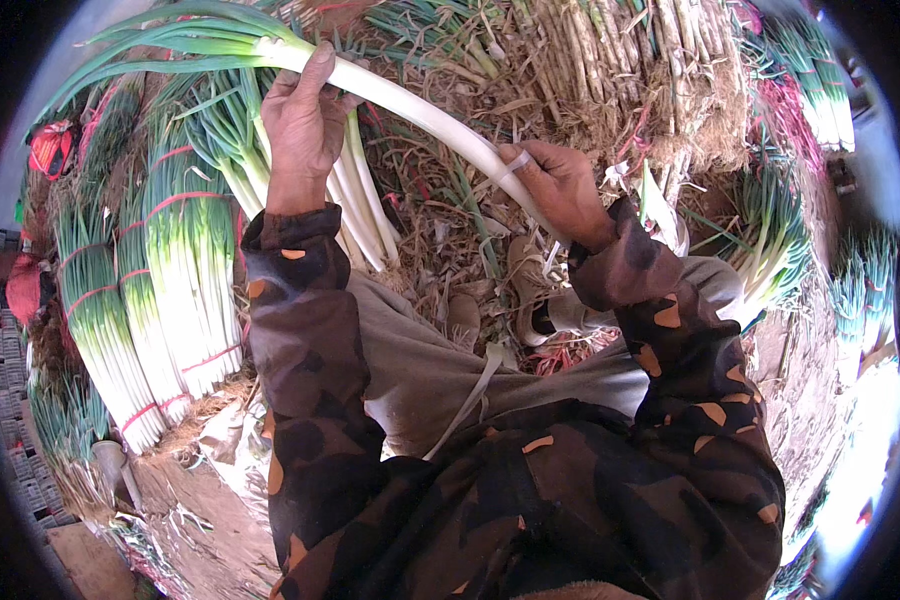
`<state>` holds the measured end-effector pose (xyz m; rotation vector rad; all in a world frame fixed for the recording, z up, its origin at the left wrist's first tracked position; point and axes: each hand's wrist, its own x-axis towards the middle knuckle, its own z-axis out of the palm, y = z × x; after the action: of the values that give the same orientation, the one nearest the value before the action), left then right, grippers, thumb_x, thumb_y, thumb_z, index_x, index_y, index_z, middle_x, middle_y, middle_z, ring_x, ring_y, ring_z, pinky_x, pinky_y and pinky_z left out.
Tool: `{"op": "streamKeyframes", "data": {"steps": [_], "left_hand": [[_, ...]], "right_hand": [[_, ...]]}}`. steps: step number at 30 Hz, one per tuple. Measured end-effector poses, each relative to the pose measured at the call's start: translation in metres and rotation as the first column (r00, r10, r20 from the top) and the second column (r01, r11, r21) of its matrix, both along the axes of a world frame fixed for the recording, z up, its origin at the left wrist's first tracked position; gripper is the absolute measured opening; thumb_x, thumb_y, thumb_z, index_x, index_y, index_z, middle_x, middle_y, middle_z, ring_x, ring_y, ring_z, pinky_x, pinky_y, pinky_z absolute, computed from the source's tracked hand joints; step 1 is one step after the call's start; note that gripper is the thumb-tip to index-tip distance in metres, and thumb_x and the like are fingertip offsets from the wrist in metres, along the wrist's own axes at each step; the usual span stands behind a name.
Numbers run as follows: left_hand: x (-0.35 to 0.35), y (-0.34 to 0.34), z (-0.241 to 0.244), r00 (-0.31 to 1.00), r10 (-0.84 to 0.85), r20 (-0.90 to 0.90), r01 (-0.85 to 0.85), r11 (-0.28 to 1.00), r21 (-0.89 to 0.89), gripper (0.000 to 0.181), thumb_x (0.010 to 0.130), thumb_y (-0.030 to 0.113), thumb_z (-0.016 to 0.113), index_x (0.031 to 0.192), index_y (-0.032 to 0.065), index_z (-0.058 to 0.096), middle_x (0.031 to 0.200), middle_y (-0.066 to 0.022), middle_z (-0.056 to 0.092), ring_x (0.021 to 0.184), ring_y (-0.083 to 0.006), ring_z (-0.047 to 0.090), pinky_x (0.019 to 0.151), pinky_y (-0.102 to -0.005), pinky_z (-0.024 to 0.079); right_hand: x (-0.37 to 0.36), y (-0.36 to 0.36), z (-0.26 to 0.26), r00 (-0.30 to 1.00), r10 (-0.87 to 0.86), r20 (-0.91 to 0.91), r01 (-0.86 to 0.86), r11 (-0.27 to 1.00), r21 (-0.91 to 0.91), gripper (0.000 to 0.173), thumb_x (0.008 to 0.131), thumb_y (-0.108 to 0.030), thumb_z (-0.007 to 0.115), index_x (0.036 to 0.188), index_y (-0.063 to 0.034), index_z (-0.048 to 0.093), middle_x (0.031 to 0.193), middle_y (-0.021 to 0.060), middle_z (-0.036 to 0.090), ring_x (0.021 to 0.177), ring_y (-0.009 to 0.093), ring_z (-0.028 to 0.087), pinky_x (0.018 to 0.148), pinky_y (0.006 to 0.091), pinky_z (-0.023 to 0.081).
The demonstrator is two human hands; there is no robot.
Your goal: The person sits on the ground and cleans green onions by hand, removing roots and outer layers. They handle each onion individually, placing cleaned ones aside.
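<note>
One long Welsh onion (pixel 424 114) with a white shank and green leaves spans both hands, its leaves trailing to the upper left. My left hand (pixel 304 131) grips it just below the point where the leaves fan out. Farther down the shank, my right hand (pixel 562 191) pinches it between thumb and fingers. A pale strip (pixel 520 160) shows at the right thumb; I cannot tell whether it is peel or tape. The root end is hidden behind the right hand and sleeve. Beneath my left wrist lie loose, clean onions (pixel 352 199) with white shanks.
At left stand onion bundles (pixel 191 285) tied with red bands. Unpeeled onions (pixel 592 52) with brown roots are heaped ahead. Dry peelings (pixel 457 202) cover the ground around my shoes (pixel 529 289). More onions (pixel 776 240) lie to the right. A red bundle (pixel 24 289) sits far left.
</note>
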<state>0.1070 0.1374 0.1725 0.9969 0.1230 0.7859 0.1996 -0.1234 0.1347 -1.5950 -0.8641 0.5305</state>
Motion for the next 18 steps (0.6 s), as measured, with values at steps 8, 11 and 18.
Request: {"op": "streamKeyframes", "data": {"steps": [8,11,18], "left_hand": [[-0.005,0.022,-0.007,0.994,0.104,-0.034,-0.105,0.994,-0.027,0.014,0.090,0.013,0.062,0.097,0.0016,0.058,0.088,-0.0127,0.065,0.083,-0.0233,0.063,0.079,-0.0454,0.051],[-0.005,0.016,-0.005,0.995,0.098,-0.019,-0.099,0.994,-0.045,0.014,0.090,0.012,0.062,0.098,0.0013,0.057,0.088,-0.0123,0.064,0.082,-0.0235,0.062,0.081,-0.0474,0.052],[0.002,0.009,-0.002,0.999,0.043,0.019,-0.041,0.997,-0.072,0.012,0.090,0.011,0.061,0.097,0.0022,0.055,0.086,-0.0113,0.062,0.081,-0.0239,0.062,0.082,-0.0498,0.052]], "right_hand": [[0.022,-0.020,0.000,0.929,-0.208,-0.307,0.259,0.956,0.137,0.032,0.097,-0.028,0.054,0.098,0.0031,0.061,0.072,0.0072,0.065,0.060,0.013,0.059,0.057,0.0277,0.049],[0.028,-0.026,0.000,0.916,-0.120,-0.382,0.151,0.987,0.052,0.034,0.095,-0.029,0.057,0.102,0.0040,0.060,0.080,0.0083,0.065,0.070,0.012,0.060,0.064,0.0272,0.050],[0.009,-0.017,-0.008,0.986,0.165,-0.017,-0.166,0.986,-0.027,0.025,0.084,-0.018,0.069,0.102,-0.0010,0.068,0.086,0.0066,0.065,0.079,0.013,0.060,0.069,0.0291,0.049]]}}
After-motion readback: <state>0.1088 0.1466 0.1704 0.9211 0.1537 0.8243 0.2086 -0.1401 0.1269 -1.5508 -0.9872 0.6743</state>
